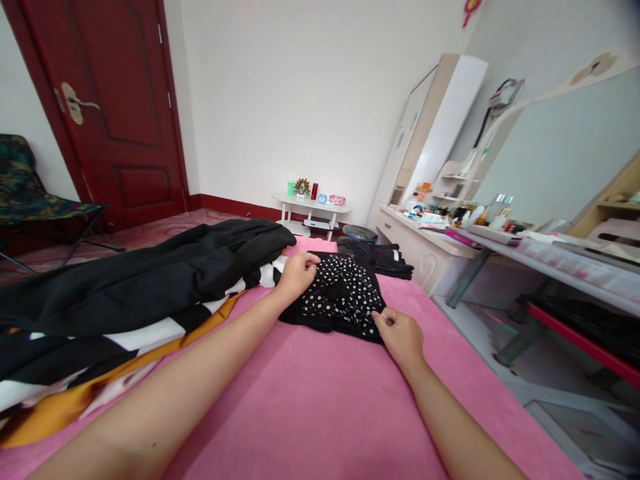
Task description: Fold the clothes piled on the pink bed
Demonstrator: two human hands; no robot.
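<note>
A black garment with a white-dotted middle (357,290) lies spread on the pink bed cover (300,400); I cannot tell what kind of clothing it is. At its far left edge, my left hand (300,275) is closed in a pinch on the cloth. My right hand (400,333) pinches the near right edge, thumb against fingers. Between the hands the fabric looks wrinkled, with a plain black patch in the middle of the dots. Just beyond it sits a folded black garment (385,259).
On the left, a pile of black clothes (165,273) covers white and mustard cloth. To the right stand a dressing table (425,233) with bottles and a metal-legged desk (550,267). A low white stand (310,201), a camouflage chair (45,207) and a red door (115,100) are farther off.
</note>
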